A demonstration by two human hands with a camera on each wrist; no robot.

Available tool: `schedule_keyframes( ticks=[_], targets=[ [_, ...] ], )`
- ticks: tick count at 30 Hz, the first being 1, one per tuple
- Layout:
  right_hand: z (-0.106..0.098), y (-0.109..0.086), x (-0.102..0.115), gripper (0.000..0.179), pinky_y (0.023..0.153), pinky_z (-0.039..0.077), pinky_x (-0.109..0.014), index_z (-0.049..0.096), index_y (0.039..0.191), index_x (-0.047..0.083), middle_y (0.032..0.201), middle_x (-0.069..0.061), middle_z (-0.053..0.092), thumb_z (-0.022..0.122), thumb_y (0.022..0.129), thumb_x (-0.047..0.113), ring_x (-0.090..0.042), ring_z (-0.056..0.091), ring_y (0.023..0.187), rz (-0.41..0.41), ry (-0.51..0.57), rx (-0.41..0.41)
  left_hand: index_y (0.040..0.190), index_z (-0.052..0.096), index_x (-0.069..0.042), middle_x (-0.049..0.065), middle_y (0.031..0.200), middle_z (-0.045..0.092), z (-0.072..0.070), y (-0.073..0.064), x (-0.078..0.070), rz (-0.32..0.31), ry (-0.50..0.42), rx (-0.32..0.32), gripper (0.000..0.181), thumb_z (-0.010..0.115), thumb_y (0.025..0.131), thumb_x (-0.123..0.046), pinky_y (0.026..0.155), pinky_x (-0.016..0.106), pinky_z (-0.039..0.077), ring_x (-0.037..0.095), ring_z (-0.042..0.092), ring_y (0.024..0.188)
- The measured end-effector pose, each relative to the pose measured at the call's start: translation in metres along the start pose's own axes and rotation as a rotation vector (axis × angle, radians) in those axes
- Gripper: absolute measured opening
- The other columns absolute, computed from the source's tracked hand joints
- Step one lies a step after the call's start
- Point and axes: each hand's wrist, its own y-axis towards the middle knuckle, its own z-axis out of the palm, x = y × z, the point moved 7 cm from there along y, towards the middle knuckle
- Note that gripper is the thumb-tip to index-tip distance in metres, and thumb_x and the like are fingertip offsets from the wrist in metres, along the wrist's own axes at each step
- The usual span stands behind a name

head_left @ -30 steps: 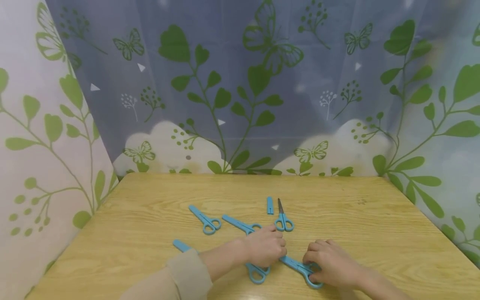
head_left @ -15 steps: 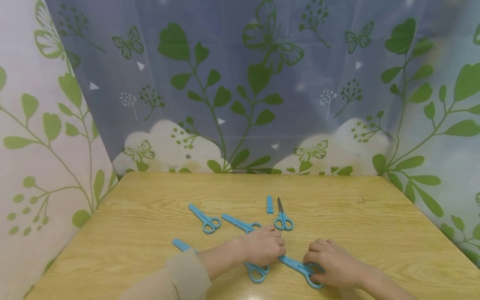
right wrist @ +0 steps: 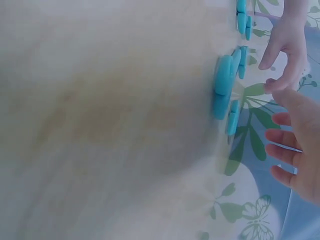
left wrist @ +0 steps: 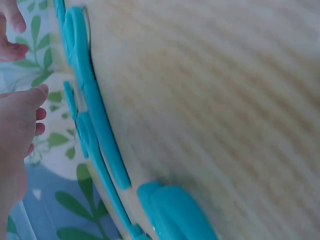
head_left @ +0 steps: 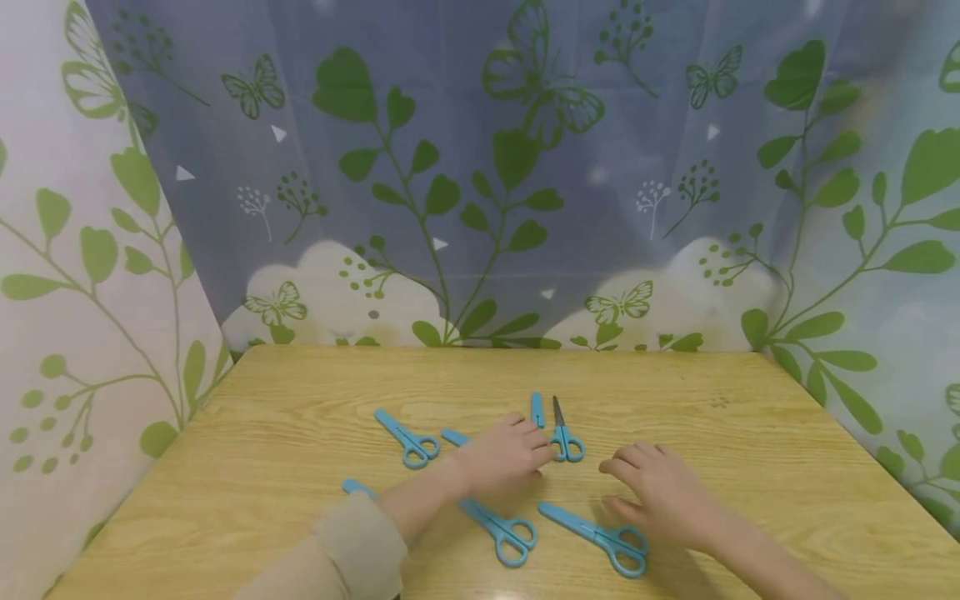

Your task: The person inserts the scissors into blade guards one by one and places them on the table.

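My left hand (head_left: 506,454) hovers over the middle of the table, fingers extended and holding nothing. It partly covers sheathed blue scissors (head_left: 453,436), and its fingertips overlap the handles of unsheathed scissors (head_left: 562,435) with a dark blade. Their loose blue sheath (head_left: 537,410) lies beside that blade. My right hand (head_left: 663,496) is raised just beyond another pair of sheathed scissors (head_left: 592,533), thumb and fingers apart, with nothing between them. In the right wrist view, the right hand (right wrist: 300,140) has its fingers spread. More sheathed scissors (head_left: 506,533) lie below the left hand.
Another sheathed pair of scissors (head_left: 407,437) lies to the left. The tip of one more blue sheath (head_left: 357,486) shows from behind the left sleeve (head_left: 360,542). A wooden table (head_left: 735,450) carries everything, with a leaf-and-butterfly cloth (head_left: 465,167) standing behind it.
Both hands have lifted off the sheathed scissors on the right, which now lie free. The left hand has moved away and to the left; the right hand has moved slightly away.
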Motion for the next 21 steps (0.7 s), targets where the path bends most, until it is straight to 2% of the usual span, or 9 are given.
schedule_keyframes(
  ticks=[7,12,15,21],
  targets=[
    [-0.005,0.017,-0.010,0.033,0.065,0.049,-0.036,0.066,0.097,0.009,0.088,0.001,0.060,0.077,0.073,0.028,-0.018,0.058,0.080,0.041,-0.066,-0.046,0.120,0.059,-0.015,-0.004,0.114,0.061,0.006,0.001,0.030,-0.099,-0.052,-0.020,0.030,0.059,0.091,-0.025,0.094,0.028,0.039,0.013,0.053,0.106],
    [-0.002,0.028,-0.021,0.032,0.061,0.049,-0.034,0.065,0.097,0.008,0.086,0.000,0.059,0.076,0.074,0.027,-0.018,0.057,0.076,0.059,-0.081,-0.054,0.115,0.062,-0.016,-0.004,0.110,0.063,0.015,0.006,0.050,-0.157,-0.038,-0.049,0.026,0.059,0.090,-0.020,0.093,0.028,0.040,0.013,0.055,0.104],
    [0.003,0.035,-0.030,0.032,0.062,0.049,-0.036,0.065,0.098,0.007,0.087,-0.002,0.059,0.075,0.076,0.027,-0.020,0.058,0.077,0.086,-0.083,-0.038,0.116,0.061,-0.016,-0.003,0.111,0.063,0.019,0.010,0.060,-0.187,-0.029,-0.023,0.027,0.060,0.090,-0.022,0.095,0.030,0.040,0.014,0.055,0.106],
    [0.016,0.048,-0.047,0.036,0.064,0.050,-0.041,0.064,0.103,0.005,0.091,-0.006,0.060,0.071,0.080,0.030,-0.025,0.059,0.083,0.187,-0.076,0.049,0.121,0.058,-0.016,-0.002,0.116,0.061,0.026,0.020,0.073,-0.226,-0.024,0.059,0.030,0.058,0.092,-0.025,0.099,0.032,0.037,0.015,0.053,0.110]
  ],
)
